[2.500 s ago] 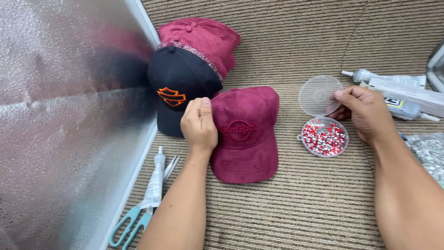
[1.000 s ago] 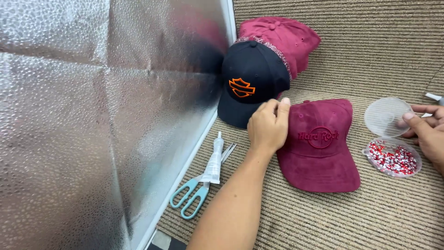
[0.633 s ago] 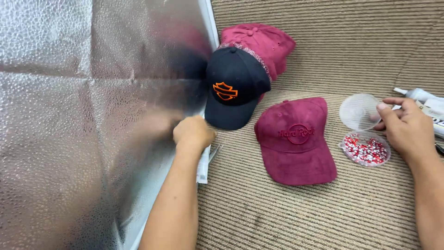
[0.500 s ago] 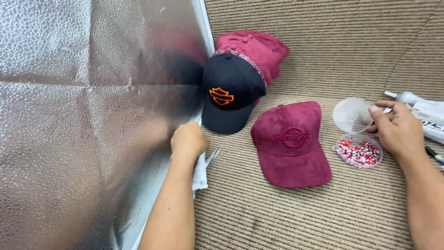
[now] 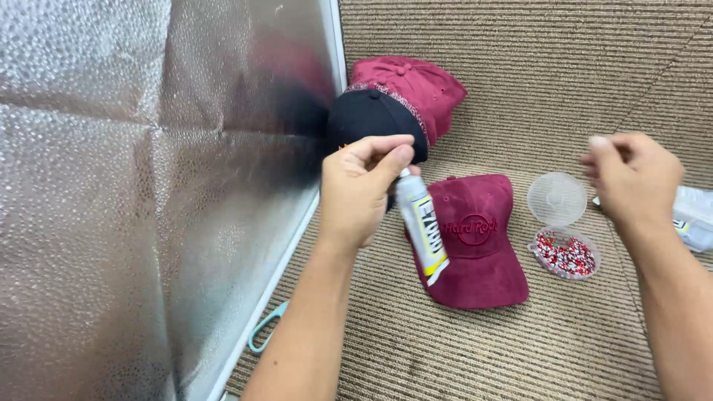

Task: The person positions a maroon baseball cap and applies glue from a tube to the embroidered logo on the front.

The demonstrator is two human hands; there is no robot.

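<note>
My left hand (image 5: 362, 189) is raised above the ribbed carpet and grips a small white and yellow glue tube (image 5: 421, 227) by its upper end, the tube hanging down. Just right of it a maroon cap (image 5: 475, 241) lies flat on the carpet. A dark navy cap (image 5: 368, 122) and a second maroon cap (image 5: 412, 89) lie behind my left hand. My right hand (image 5: 635, 182) hovers blurred, fingers loosely curled, beside a clear round lid (image 5: 556, 198) and above a clear dish of red and white beads (image 5: 564, 255). Whether it holds anything is unclear.
A large silvery textured panel (image 5: 141, 193) fills the left side, its white edge running diagonally. A teal scissors handle (image 5: 264, 338) pokes out near that edge. White tubes or bottles (image 5: 694, 219) lie at the far right behind my right hand.
My left hand left the maroon cap, reached down beside the panel, and has lifted the glue tube off the carpet. My right hand rose away from the clear lid.
</note>
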